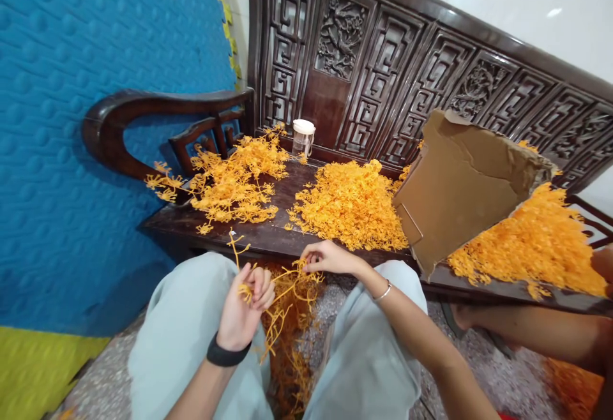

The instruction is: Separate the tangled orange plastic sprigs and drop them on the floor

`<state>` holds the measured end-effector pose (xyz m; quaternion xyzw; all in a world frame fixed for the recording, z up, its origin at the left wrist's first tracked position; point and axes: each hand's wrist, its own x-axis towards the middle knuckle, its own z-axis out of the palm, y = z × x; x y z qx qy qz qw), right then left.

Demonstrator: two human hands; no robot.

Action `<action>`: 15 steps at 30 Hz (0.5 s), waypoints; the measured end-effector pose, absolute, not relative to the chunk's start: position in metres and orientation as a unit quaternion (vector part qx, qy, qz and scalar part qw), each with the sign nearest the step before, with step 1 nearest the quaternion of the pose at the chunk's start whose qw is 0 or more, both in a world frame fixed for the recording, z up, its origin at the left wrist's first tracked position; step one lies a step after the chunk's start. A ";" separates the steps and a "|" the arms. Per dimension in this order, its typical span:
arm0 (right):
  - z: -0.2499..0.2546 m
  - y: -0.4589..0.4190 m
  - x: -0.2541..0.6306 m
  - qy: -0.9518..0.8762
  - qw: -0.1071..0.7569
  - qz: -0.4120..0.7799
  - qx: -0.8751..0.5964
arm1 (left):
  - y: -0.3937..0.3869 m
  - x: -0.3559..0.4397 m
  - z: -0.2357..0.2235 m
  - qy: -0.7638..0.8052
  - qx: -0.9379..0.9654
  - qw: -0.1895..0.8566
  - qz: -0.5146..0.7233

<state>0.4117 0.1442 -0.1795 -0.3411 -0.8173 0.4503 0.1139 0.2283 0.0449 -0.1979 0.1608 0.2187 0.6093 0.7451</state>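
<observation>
- Orange sprig (286, 290): I saw it stretched between the two hands, above the lap and just short of the counter (285, 195).
- The left hand (249, 299) had its fingers curled in around the sprig, one forked end poking out beyond them.
- The right hand (330, 258) was pinching a curly tip of it between thumb and fingertips.
- It looked like thin moulded plastic to me: very light, springy rather than limp, its hooked ends apt to snag and the slender twigs likely to snap under a hard tug. The thicker stem seemed the best place to take hold.
- Beyond the left hand lay a loose orange pile (234, 180); beyond the right hand, a denser heap (352, 203), with a cardboard piece (467, 190) farther to its right.
- Below both hands, more orange strands (292, 369) hung between the knees.
</observation>
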 end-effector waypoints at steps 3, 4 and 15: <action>-0.164 0.141 0.418 -0.834 0.155 0.405 -0.341 | 0.044 0.229 -0.199 0.242 0.198 0.746 0.588; -0.159 0.138 0.417 -0.849 0.171 0.378 -0.327 | 0.043 0.231 -0.200 0.260 0.215 0.745 0.576; -0.167 0.084 0.370 -0.921 0.183 0.226 -0.259 | 0.038 0.247 -0.213 0.468 0.293 0.646 0.527</action>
